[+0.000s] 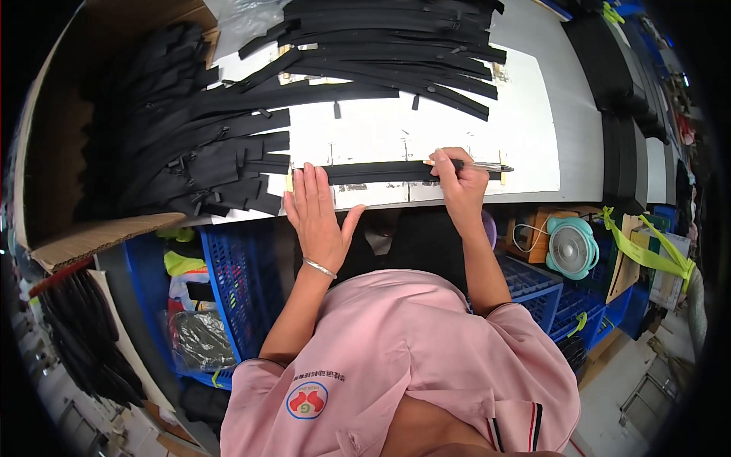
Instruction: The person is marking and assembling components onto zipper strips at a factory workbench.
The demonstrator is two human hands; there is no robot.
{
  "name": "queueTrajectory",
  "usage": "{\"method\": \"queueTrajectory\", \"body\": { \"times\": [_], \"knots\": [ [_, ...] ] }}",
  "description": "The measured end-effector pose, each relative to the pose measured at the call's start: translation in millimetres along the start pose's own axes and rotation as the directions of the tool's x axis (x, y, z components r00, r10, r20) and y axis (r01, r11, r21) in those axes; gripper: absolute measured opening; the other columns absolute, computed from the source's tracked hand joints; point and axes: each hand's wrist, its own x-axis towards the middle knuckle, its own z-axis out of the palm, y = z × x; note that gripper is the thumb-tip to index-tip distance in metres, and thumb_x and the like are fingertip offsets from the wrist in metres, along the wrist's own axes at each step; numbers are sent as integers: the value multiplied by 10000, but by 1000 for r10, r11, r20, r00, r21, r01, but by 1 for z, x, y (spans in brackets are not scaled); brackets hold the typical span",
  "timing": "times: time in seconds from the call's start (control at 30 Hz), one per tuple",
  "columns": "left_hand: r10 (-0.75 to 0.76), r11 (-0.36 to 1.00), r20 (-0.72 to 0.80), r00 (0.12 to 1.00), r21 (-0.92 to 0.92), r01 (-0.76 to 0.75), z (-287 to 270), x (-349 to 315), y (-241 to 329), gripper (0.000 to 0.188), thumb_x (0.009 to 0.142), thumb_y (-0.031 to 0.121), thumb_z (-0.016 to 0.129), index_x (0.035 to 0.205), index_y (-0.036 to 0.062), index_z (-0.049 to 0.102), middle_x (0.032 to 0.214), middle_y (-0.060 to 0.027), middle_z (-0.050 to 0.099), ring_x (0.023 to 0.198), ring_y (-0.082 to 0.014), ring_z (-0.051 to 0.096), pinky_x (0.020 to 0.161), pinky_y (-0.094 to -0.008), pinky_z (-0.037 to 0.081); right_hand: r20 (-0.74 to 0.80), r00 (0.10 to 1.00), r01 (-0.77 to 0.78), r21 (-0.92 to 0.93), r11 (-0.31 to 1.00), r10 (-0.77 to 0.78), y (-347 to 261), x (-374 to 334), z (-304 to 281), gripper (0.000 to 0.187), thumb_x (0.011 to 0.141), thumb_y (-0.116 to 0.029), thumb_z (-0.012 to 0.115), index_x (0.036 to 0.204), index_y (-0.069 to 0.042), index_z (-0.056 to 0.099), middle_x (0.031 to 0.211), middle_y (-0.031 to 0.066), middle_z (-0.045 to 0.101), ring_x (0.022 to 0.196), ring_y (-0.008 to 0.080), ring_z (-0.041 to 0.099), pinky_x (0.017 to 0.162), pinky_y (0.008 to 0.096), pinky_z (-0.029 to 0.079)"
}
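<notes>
A black zipper (373,172) lies straight from left to right on a white board (525,141) near the table's front edge. My left hand (314,206) rests flat on the zipper's left end, fingers stretched out side by side. In my right hand (462,186) is a pen (487,166), gripped between thumb and fingers, its tip pointing left and its silver barrel to the right. The pen's tip is over the zipper, but whether it touches the tape I cannot tell. Dark marks and yellowish tape patches show on the board around the zipper.
Many black zippers (381,42) lie across the back of the board. More spill from a cardboard box (46,152) at the left. Black stacks (624,152) stand at the right. Below the table are blue crates (251,289) and a turquoise fan (571,247).
</notes>
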Motion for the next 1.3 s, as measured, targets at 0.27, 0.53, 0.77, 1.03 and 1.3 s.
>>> {"method": "queueTrajectory", "body": {
  "times": [0.27, 0.53, 0.77, 1.03, 1.3],
  "knots": [
    [4, 1000, 11, 1000, 11, -4, -3, -1, -1, 922, 901, 439, 713, 1565, -31, 278, 1633, -220, 270, 1536, -373, 195, 1214, -561, 94, 148, 988, 55, -162, 985, -31, 14, -1, 17, 151, 981, -85, 647, 923, 39, 710, 803, 57, 717, 697, 77, 635, 611, 217, 477],
    [189, 937, -96, 977, -280, -208, -2, 20, 38, 568, 841, 283, 773, 1345, 68, 621, 1468, -126, 539, 1379, -314, 464, 1180, -577, 193, 85, 993, 94, -165, 982, -81, 19, 1, 17, 150, 952, -138, 691, 899, -1, 721, 690, 57, 687, 565, 76, 581, 522, 250, 441],
    [148, 902, -202, 968, -374, -216, 25, 47, 57, 214, 793, 66, 768, 1005, 83, 748, 1044, -36, 687, 998, -232, 605, 951, -398, 383, 90, 991, 116, -175, 978, -102, 21, 0, 19, 135, 946, -124, 693, 898, -1, 719, 733, 64, 700, 578, 108, 603, 532, 266, 454],
    [133, 907, -231, 964, -365, -212, 29, 51, 58, 169, 779, 52, 777, 942, 89, 750, 997, -12, 682, 956, -213, 605, 912, -377, 390, 170, 968, 203, -84, 975, -187, 21, 3, 13, 155, 926, -65, 677, 810, 37, 687, 717, 92, 686, 538, 166, 603, 518, 294, 451],
    [126, 914, -213, 969, -355, -197, 26, 51, 57, 158, 781, 49, 771, 931, 85, 737, 1009, -26, 684, 972, -231, 608, 912, -389, 394, 250, 926, 320, -130, 938, -281, 17, 6, 14, 189, 890, -60, 679, 735, 48, 669, 718, 111, 699, 530, 240, 623, 495, 328, 444]
  ]
}}
